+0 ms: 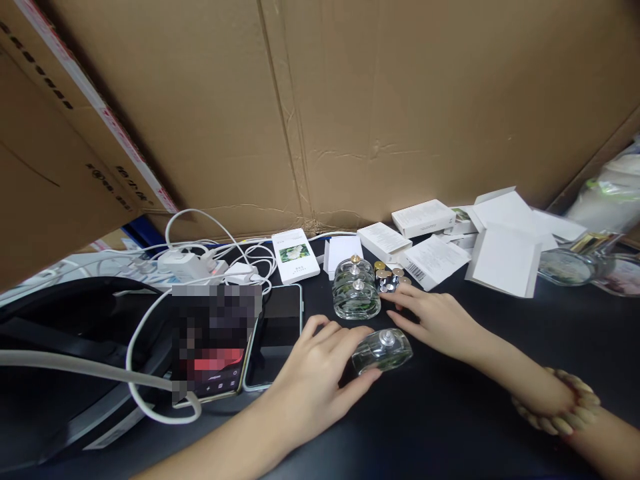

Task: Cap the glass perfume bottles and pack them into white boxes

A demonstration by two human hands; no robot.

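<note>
Low in the middle of the frame, the left hand [320, 370] grips a clear round glass perfume bottle with a silver spray neck [383, 351], tilted on the black tabletop [450, 427], thumb under it and fingers curled over its near side. Just right of it, the right hand [435, 319] lies flat and loose, holding nothing, its fingertips [395, 293] reaching a small cluster of gold and silver caps [389, 277]. Two upright clear glass bottles [355, 290] stand beside the caps. White cardboard boxes [430, 257] lie scattered toward the upper right, and a dark-screened phone [277, 333] rests left of the hands.
</note>
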